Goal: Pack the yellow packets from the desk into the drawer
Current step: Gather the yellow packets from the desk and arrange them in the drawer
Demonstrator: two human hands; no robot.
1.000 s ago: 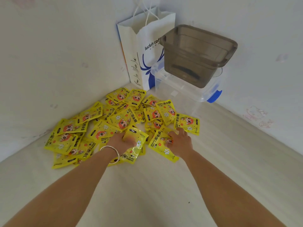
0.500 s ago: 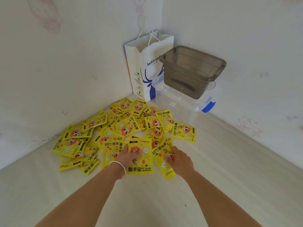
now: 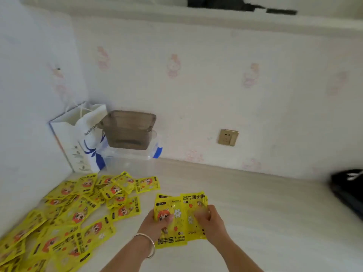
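So we see left hand (image 3: 157,222) and right hand (image 3: 206,220) both gripping small stack of glossy yellow hand-warmer packets (image 3: 177,214), long axis upright; no drawer visible, direction unknown.

**Yellow everywhere, pale all around**

Between your hands you've got bright yellow packets (image 3: 177,218), printed with an orange-red cartoon face, white flowers and black lettering. Left of your left hand (image 3: 155,224), the loose pile of packets (image 3: 74,211) shows the same yellow with orange-red faces and small black labels. On that wrist, a silver bangle (image 3: 149,244). Beyond the pile, a white paper bag (image 3: 82,138) with a blue deer motif, a smoky brown-grey bin (image 3: 128,130) on a clear box with a blue latch (image 3: 158,152). The desk (image 3: 255,222) is pale whitewashed woodgrain; the wallpaper (image 3: 216,85) white with faint pink cartoon figures. Far right of your right hand (image 3: 210,222), something black (image 3: 347,187).
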